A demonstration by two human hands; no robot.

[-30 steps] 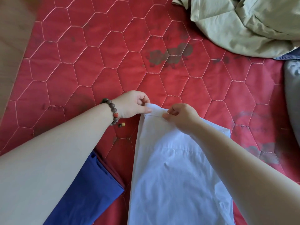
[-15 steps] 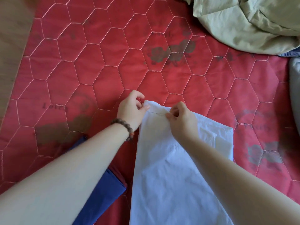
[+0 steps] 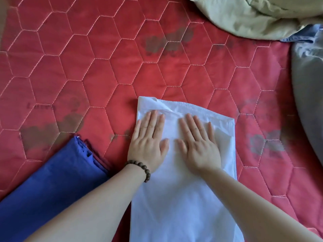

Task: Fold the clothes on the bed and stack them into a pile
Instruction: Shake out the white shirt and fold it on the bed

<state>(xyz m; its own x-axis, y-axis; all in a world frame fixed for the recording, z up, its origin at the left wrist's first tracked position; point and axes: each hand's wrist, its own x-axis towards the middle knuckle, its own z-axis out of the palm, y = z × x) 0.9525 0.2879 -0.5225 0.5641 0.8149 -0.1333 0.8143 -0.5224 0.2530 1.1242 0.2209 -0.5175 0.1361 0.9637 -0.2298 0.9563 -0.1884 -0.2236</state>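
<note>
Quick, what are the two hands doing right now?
Left hand: open, palm flat on the white garment, holding nothing.
Right hand: open, also pressed flat on it, holding nothing.

Folded white garment (image 3: 183,198) lies flat as a long strip near centre on the red quilted bed cover (image 3: 104,67), folded blue garment (image 3: 52,180) near left, crumpled beige garment (image 3: 244,16) far right, grey garment (image 3: 309,95) heaped at right edge.
</note>
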